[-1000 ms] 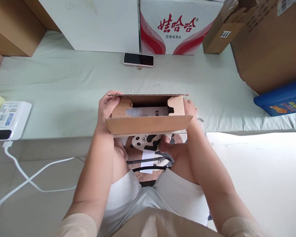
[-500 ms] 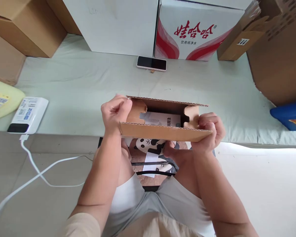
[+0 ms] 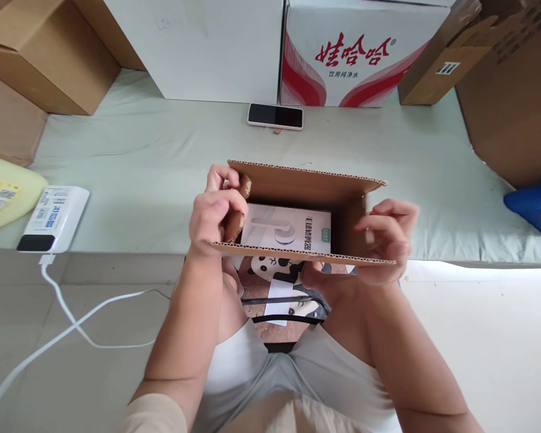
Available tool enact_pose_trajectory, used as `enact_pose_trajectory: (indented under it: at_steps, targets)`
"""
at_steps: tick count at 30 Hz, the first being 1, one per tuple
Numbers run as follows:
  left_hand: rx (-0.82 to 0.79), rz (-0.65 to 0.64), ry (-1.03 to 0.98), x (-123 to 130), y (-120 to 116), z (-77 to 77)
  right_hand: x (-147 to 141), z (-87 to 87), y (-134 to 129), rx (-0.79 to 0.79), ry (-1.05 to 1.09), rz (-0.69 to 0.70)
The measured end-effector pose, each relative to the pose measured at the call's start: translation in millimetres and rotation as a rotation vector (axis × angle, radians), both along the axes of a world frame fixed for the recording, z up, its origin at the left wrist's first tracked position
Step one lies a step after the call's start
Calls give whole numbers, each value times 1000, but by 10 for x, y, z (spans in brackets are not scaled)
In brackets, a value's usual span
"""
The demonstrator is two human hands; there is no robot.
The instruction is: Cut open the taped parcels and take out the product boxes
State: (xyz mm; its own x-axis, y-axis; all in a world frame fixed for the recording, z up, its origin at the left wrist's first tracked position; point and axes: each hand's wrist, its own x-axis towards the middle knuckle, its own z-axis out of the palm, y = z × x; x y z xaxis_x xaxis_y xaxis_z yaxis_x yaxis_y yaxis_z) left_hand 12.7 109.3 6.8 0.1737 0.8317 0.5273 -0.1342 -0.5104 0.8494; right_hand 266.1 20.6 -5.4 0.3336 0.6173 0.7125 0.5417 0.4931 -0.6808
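Note:
A brown cardboard box (image 3: 306, 174) is held at the front edge of the cloth-covered table, its top open towards me. Inside lies a white printed box (image 3: 286, 228) with a picture of a device and dark lettering. My left hand (image 3: 219, 207) has its fingers wrapped round the left side flap, which is folded outward. At the opposite end, my right hand (image 3: 390, 240) grips the right side of the cardboard box, with fingers curled over its edge; the right flap is mostly hidden.
Behind lies a phone (image 3: 275, 116), before a white-and-red carton (image 3: 342, 66). Left are a white device (image 3: 56, 218) with a cable, a yellow bottle (image 3: 9, 189) and brown cartons (image 3: 58, 60). A blue container (image 3: 534, 207) sits right.
The end flaps have been spread outward and the cardboard box opened wider, showing more of the white box. Both hands have shifted their hold on the sides.

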Motion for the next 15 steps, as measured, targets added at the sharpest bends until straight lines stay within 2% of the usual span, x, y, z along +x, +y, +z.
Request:
enact_pose_trajectory:
  at_steps: [3, 6, 8, 13, 15]
  targets:
    - [28, 43, -97, 26, -1, 7, -7, -1, -33, 40, 114, -199]
    - [52, 56, -53, 0, 10, -20, 90, 95, -84, 26, 85, -217]
    - [44, 54, 2, -28, 0, -25, 203, 228, -138, 13, -98, -167]
    - [17, -31, 80, -86, -67, 47, 435, 738, -290, -37, -848, -76]
    - [12, -49, 96, -122, -78, 76, 463, 939, -321, -82, -1024, 45]
